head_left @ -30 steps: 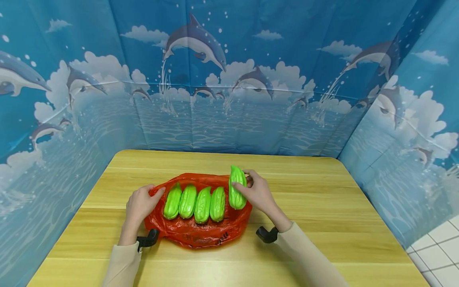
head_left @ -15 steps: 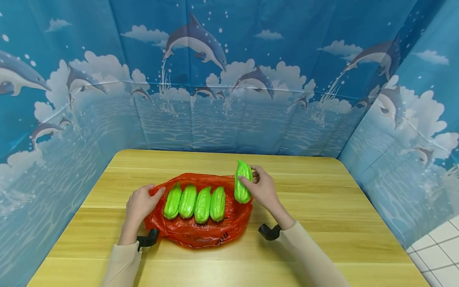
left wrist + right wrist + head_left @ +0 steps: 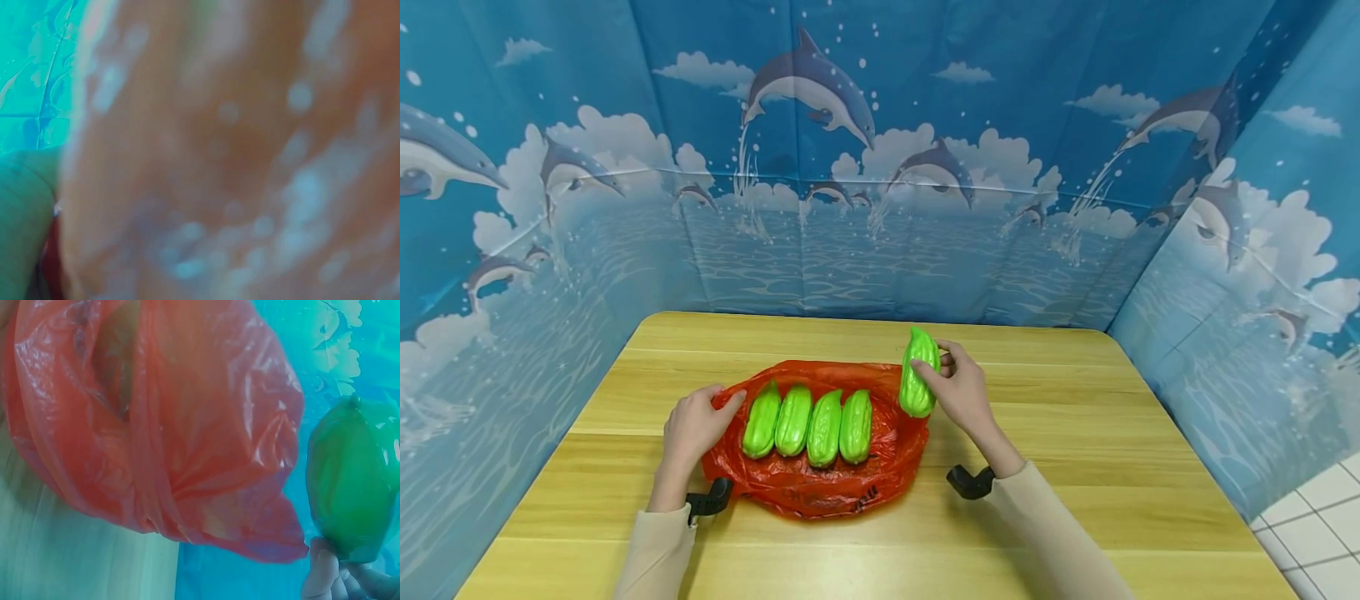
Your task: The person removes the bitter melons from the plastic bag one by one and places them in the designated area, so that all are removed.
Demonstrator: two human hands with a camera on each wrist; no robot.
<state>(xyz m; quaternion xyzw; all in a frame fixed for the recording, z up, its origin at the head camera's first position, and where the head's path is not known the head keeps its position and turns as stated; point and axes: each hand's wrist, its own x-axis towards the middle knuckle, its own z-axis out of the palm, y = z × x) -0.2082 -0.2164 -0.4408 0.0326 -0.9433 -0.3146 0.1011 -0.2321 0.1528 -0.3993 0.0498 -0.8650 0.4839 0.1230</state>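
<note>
A red plastic bag (image 3: 820, 497) lies spread on the table with its mouth facing up. Several glossy green ridged bitter melons (image 3: 807, 423) lie side by side in it. My left hand (image 3: 695, 429) pinches the bag's left rim between thumb and fingers. Above the bag's right edge, my right hand (image 3: 958, 387) grips another bitter melon (image 3: 919, 375), its pointed end tilted up and away. In the right wrist view that bitter melon (image 3: 353, 481) shows beside the bag (image 3: 219, 425). Blurred red plastic (image 3: 231, 156) fills most of the left wrist view.
The light wood table (image 3: 1075, 467) extends to both sides of the bag. A blue dolphin-print curtain (image 3: 880, 233) hangs behind it and along the sides. Each wrist carries a black camera mount (image 3: 970, 482). White floor tiles (image 3: 1315, 517) show at the lower right.
My right hand has carried its bitter melon up and to the right, from inside the bag's right end to over its edge. My left hand and the other bitter melons have stayed put.
</note>
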